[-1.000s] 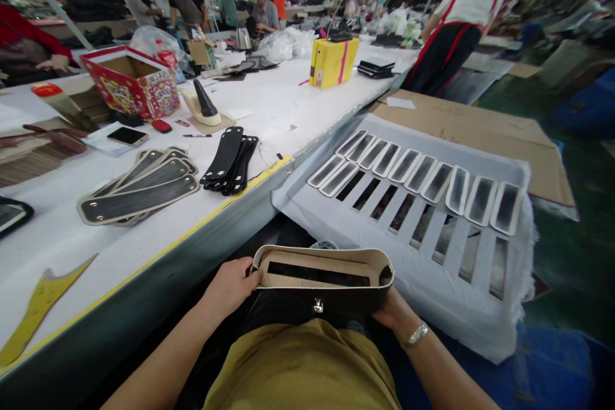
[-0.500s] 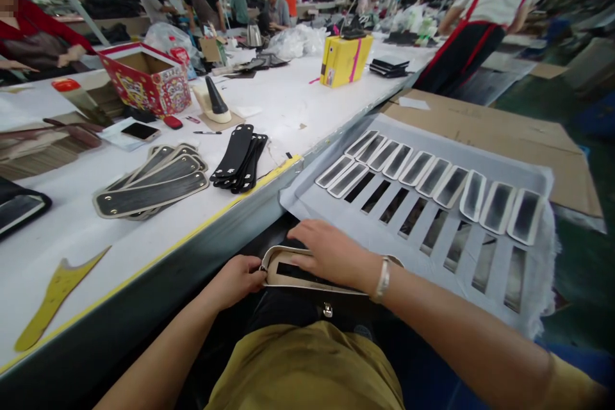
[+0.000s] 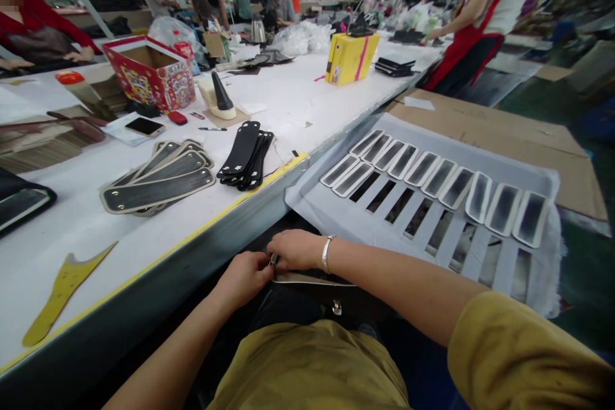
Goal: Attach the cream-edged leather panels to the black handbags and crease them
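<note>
On my lap lies a black bag (image 3: 314, 281) with a pale edge and lining and a metal clasp (image 3: 337, 307) on its front. Its opening is mostly covered by my right forearm. My left hand (image 3: 246, 277) pinches the bag's left end. Against those fingertips, my right hand (image 3: 296, 250) closes its fingers on the same end, palm down over the opening. Between the two hands a small shiny metal fitting (image 3: 273, 259) shows in part.
The white table (image 3: 158, 256) runs along my left, bearing pale-edged strips (image 3: 158, 186), black strips (image 3: 244, 154) and a yellow template (image 3: 65, 295). To my right, several dark panels (image 3: 502, 208) lie on grey sheeting. Co-workers stand around the table.
My right hand has moved left from over the bag's opening to its left end, meeting my left hand there. The person in the red apron has turned and reaches toward the table.
</note>
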Available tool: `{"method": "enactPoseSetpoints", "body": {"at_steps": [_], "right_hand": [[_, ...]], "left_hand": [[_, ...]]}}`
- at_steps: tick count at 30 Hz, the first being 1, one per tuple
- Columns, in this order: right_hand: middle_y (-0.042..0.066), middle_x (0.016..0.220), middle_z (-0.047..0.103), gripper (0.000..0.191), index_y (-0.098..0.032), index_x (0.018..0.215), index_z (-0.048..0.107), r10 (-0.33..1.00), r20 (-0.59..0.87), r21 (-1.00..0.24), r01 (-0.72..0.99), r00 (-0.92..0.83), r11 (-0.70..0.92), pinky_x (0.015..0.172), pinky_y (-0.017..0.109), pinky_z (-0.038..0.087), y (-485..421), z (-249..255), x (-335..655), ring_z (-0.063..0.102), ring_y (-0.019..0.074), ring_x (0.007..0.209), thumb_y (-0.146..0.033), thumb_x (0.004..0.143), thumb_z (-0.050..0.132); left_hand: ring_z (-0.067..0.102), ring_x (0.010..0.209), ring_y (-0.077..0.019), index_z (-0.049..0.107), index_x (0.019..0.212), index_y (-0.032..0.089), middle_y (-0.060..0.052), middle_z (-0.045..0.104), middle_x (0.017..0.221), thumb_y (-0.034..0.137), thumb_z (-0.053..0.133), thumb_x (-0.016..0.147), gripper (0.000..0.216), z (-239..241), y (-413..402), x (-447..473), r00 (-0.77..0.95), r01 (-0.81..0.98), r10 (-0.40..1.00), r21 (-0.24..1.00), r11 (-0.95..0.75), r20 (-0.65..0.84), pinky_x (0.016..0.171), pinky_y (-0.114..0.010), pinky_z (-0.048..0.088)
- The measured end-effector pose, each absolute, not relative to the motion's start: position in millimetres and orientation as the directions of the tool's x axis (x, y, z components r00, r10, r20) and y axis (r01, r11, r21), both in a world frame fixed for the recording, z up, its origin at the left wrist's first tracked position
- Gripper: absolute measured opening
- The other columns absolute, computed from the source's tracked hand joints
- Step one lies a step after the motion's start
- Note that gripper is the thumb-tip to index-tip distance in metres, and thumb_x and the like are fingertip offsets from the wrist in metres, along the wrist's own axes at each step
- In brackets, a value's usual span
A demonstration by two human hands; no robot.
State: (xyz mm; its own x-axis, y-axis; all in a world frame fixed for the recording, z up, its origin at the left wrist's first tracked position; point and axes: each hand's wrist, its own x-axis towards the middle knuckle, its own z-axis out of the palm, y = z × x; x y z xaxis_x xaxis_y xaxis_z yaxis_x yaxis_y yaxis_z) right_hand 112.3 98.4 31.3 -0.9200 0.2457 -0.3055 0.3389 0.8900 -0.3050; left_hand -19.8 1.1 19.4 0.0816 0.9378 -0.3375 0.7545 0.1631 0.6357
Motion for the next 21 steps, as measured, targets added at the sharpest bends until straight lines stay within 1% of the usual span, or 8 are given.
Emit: {"method": "enactPoseSetpoints", "body": {"at_steps": [6,12,17,21], "right_hand": [[0.011,0.097,0.066,0.025,-0.014,0.097,0.065,0.191,-0.303,-0.298,0.283,-0.934,0.911,0.07,0.029,0.044,99.0,30.5,111.1,0.062,0.0244,0.089,-0.026,0.077,0.056],[0.011,0.094,0.068,0.024,-0.016,0.092,0.066,0.235,-0.277,-0.269,0.31,-0.932,0.912,0.062,0.028,0.043,96.3,27.2,109.8,0.063,0.0235,0.083,-0.025,0.077,0.05],[0.009,0.091,0.07,0.026,-0.019,0.091,0.069,0.246,-0.284,-0.261,0.322,-0.927,0.91,0.06,0.028,0.042,101.0,24.1,107.7,0.063,0.023,0.081,-0.024,0.078,0.047],[0.008,0.089,0.071,0.025,-0.02,0.09,0.071,0.252,-0.308,-0.243,0.332,-0.917,0.912,0.061,0.027,0.041,104.1,28.2,107.1,0.064,0.0225,0.08,-0.025,0.078,0.05]], "left_hand": [[0.049,0.056,-0.013,0.056,0.06,0.017,0.0,0.056,0.057,0.019,0.043,0.073,0.019,13.3,1.2,-20.3,0.066,0.788,0.957,0.604,0.124,-0.283,0.055,-0.024,0.029],[0.048,0.056,-0.0123,0.056,0.058,0.017,0.0,0.054,0.056,0.019,0.044,0.073,0.019,11.8,-1.1,-19.5,0.028,0.817,0.966,0.562,0.125,-0.256,0.056,-0.024,0.028],[0.048,0.056,-0.0121,0.056,0.057,0.017,0.0,0.054,0.055,0.018,0.044,0.072,0.02,10.6,-0.9,-18.1,0.011,0.815,0.962,0.56,0.149,-0.272,0.056,-0.024,0.029],[0.049,0.057,-0.0121,0.059,0.061,0.016,0.0,0.055,0.056,0.017,0.044,0.072,0.019,12.9,0.7,-17.4,-0.004,0.827,0.959,0.538,0.162,-0.282,0.055,-0.023,0.029]]}}
